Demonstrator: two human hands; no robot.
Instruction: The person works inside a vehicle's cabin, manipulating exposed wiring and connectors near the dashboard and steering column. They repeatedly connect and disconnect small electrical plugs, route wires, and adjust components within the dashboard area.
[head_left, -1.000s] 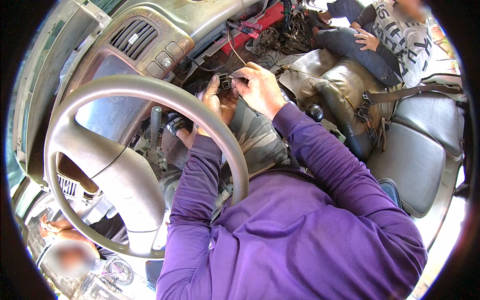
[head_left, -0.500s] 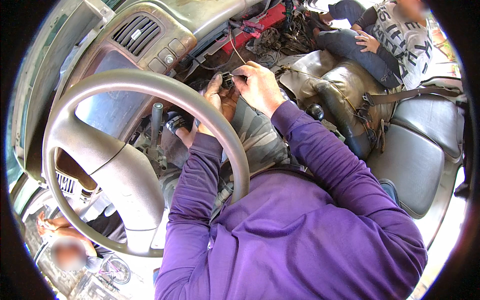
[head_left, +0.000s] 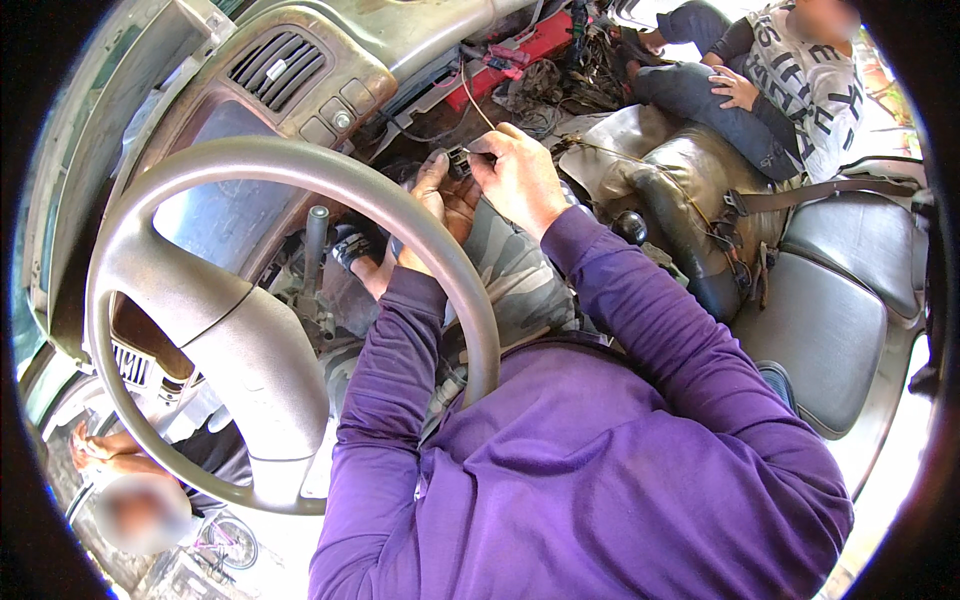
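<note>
Beyond the steering wheel (head_left: pixel 300 155), my two hands meet above my camouflage trousers. My left hand (head_left: pixel 448 200) is closed, thumb up, on a small dark piece with light metal parts (head_left: pixel 459 160). Its exact kind is too small to tell. Against that piece, my right hand (head_left: pixel 520 180) is closed in a pinch; whatever is between its fingertips is hidden. A thin brownish wire (head_left: pixel 474 100) comes down from the open dashboard to behind my right fingers. The wheel's rim partly covers my left wrist.
Loose wires and a red panel (head_left: pixel 490 72) fill the opened dash. A gear knob (head_left: pixel 630 226), worn seat (head_left: pixel 690 190) and grey seat (head_left: pixel 815 330) lie right. One person (head_left: pixel 740 90) sits far right, another (head_left: pixel 150 490) lower left. A lever (head_left: pixel 315 235) stands behind the wheel.
Both hands keep nearly the same place and grip. The small piece between them has shifted very slightly.
</note>
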